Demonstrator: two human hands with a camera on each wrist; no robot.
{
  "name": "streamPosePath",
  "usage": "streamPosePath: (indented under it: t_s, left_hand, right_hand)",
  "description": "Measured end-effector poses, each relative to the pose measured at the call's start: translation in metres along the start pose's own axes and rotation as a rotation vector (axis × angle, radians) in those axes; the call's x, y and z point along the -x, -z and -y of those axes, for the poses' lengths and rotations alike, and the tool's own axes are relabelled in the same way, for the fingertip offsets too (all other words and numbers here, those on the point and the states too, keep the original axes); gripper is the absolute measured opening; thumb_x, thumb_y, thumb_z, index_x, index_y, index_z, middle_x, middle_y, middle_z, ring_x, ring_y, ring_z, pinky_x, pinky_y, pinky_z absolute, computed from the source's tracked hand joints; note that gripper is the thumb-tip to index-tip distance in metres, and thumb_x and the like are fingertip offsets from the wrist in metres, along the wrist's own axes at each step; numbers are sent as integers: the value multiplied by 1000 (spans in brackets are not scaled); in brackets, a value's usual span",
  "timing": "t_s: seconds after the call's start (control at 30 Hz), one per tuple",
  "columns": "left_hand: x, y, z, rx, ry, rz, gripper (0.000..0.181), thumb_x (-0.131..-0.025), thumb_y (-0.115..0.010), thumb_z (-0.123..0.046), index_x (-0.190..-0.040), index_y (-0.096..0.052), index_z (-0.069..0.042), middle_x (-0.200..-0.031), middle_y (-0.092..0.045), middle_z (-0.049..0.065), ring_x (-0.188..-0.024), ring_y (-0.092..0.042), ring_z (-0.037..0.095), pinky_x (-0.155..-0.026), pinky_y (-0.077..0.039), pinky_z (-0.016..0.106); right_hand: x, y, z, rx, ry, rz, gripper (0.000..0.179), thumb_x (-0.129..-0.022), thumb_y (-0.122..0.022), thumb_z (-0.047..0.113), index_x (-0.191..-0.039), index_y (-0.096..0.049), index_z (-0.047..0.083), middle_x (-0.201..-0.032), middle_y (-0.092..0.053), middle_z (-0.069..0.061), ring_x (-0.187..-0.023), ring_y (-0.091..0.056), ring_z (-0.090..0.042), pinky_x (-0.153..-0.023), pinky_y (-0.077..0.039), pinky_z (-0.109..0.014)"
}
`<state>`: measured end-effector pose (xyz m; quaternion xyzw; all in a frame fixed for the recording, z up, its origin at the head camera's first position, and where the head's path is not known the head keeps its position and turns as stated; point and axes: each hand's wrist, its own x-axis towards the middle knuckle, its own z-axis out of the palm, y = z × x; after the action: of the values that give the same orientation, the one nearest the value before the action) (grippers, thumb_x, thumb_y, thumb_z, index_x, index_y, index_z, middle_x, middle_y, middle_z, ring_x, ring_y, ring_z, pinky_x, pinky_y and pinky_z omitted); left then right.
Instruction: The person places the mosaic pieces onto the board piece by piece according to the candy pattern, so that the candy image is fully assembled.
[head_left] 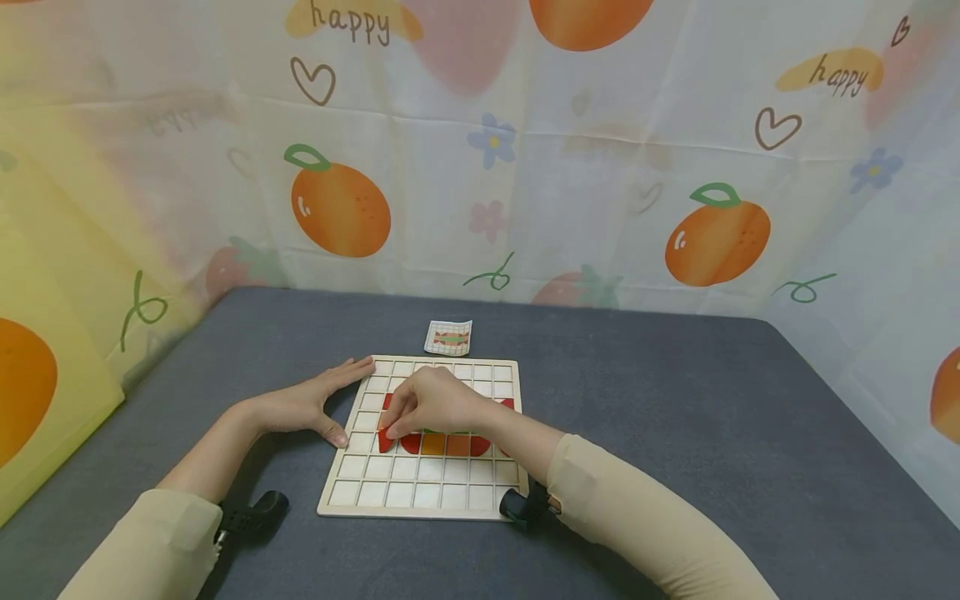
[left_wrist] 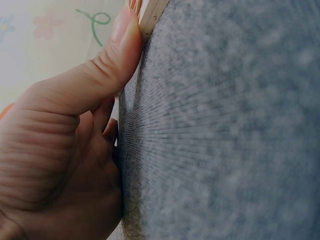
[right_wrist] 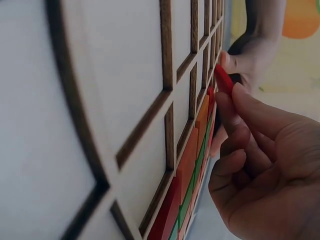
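A light wooden grid board (head_left: 397, 496) with white cells lies on the dark table. My right hand (head_left: 438, 402) is over its left part and pinches a red piece (head_left: 386, 440) between thumb and fingertips; the right wrist view shows this red piece (right_wrist: 224, 80) tilted, close over the grid. Orange pieces (head_left: 433, 444), red pieces and a green strip (right_wrist: 186, 207) sit in the middle cells, partly hidden by my right hand and forearm. My left hand (head_left: 303, 404) rests at the board's left edge, fingers stretched to the top corner; its thumb (left_wrist: 122, 37) touches the side.
A small card (head_left: 449, 338) with a grid and a coloured candy-like pattern lies just behind the board. The dark grey table (head_left: 660, 433) spreads on both sides. A fruit-printed cloth (head_left: 555, 192) hangs behind the table and along its sides.
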<state>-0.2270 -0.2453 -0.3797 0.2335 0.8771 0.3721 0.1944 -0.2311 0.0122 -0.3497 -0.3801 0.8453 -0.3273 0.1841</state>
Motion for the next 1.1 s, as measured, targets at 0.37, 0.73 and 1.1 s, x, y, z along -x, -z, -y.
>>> streamPosePath:
  t_s: [0.37,0.73,1.1]
  left_hand:
    - [0,0,-2,-4,-17,1,120,-68,-89,-31,-160,-15,-9,-169,0,16,-152,12,48,-112,1,76]
    - [1,-1,-2,-3,-24,1,119,-68,-88,-31,-160,-15,-9,-168,-1,17,-152,11,48,-112,0,75]
    - [2,-1,-1,-6,-34,-3,119,-68,-88,-30,-159,-16,-8,-168,-1,17,-152,10,49,-112,-1,75]
  right_hand:
    - [-1,-1,-1,34,1,-3,7,-81,-81,22,-81,-76,16,-71,-71,8,-63,-54,0,-59,-40,-16]
    - [-2,-3,2,105,36,-4,8,-81,-82,22,-81,-75,18,-74,-71,9,-63,-56,4,-63,-43,-13]
    - [-1,-3,2,128,45,14,7,-84,-79,22,-84,-77,15,-77,-73,6,-66,-55,3,-64,-43,-13]
